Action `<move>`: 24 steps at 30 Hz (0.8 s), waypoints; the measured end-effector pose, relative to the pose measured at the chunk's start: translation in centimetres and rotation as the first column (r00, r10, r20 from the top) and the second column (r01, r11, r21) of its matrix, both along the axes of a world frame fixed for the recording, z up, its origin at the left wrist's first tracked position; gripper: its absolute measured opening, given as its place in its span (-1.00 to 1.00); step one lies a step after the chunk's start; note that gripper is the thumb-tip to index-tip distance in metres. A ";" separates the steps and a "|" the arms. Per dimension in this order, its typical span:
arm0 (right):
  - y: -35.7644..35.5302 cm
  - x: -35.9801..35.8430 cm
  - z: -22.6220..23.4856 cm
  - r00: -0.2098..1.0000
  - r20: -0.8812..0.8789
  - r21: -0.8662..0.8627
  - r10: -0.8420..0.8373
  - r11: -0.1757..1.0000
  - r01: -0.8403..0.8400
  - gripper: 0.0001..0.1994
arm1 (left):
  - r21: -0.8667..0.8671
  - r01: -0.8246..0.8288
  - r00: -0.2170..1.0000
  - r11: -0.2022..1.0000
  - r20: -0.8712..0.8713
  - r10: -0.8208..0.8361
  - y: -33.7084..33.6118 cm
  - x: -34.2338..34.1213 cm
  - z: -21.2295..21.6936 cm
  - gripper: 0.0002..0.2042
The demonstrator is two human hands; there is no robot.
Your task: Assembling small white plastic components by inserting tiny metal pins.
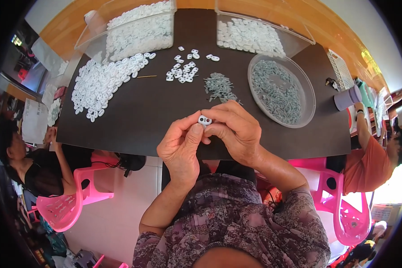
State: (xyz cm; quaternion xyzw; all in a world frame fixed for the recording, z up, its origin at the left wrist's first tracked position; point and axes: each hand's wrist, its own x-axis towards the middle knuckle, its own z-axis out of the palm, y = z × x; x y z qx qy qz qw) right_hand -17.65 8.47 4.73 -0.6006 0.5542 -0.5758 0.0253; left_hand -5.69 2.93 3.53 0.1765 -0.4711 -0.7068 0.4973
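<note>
Over the near edge of the dark table (134, 129), both of my hands meet at a small white plastic piece (204, 119) with two dark holes. My left hand (179, 145) pinches it from the left, thumb raised toward it. From the other side, my right hand (236, 134) grips the same piece with thumb and bent fingers. The fingers hide its lower part. Just beyond my hands lies a loose heap of small grey screw-like pieces (219, 87). Farther out is a scattered group of white two-hole pieces (183, 71).
A big pile of white oval pieces (98, 85) covers the left; a thin yellowish stick (147, 76) lies beside it. At right, a round clear tray (311, 98) holds grey screw-like pieces. Two clear bins stand behind. A purple cup (347, 98) is at the right edge. People sit either side.
</note>
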 end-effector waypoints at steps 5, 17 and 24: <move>2.5 -1.2 0.6 0.981 0.193 -0.025 -0.026 0.999 0.031 -0.73 | -0.051 0.035 0.999 0.998 0.026 -0.033 1.8 -1.9 1.2 -0.80; 4.8 -2.2 -0.2 0.992 0.072 -0.236 -0.103 0.965 0.118 -0.75 | -0.179 0.015 0.999 0.984 0.033 -0.009 4.7 -4.3 1.2 -0.79; 4.2 -0.4 0.0 0.968 0.063 -0.243 -0.242 0.937 0.250 -0.70 | -0.215 -0.028 1.000 0.976 -0.009 0.026 4.5 -3.9 0.6 -0.79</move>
